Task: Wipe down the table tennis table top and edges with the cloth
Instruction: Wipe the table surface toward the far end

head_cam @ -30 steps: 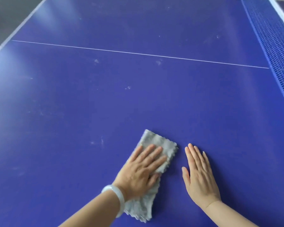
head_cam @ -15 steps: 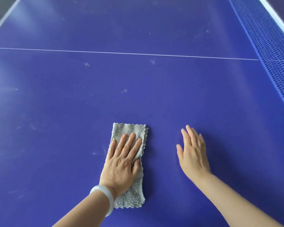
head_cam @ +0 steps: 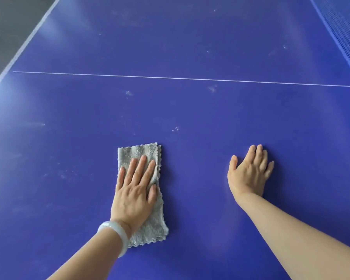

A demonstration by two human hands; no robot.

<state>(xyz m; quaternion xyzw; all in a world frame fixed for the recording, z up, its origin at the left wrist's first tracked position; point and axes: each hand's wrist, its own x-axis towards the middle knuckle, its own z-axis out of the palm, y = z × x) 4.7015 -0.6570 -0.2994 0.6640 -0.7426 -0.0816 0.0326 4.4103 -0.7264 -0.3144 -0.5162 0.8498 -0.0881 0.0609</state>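
Note:
A folded grey cloth (head_cam: 138,153) lies flat on the blue table tennis table (head_cam: 190,110). My left hand (head_cam: 136,188) presses down on the cloth with straight, spread fingers; a pale bangle sits on that wrist. My right hand (head_cam: 249,171) rests flat on the bare table top to the right of the cloth, fingers straight, holding nothing. Pale dusty smudges (head_cam: 176,128) dot the surface beyond the cloth and to its left.
A thin white centre line (head_cam: 180,78) crosses the table ahead of both hands. The blue net (head_cam: 346,31) runs along the upper right. The table's white-edged left side (head_cam: 26,43) borders a grey floor at the upper left.
My left hand has slid the cloth to the left and turned it straight, away from my right hand. The gap between the hands has widened.

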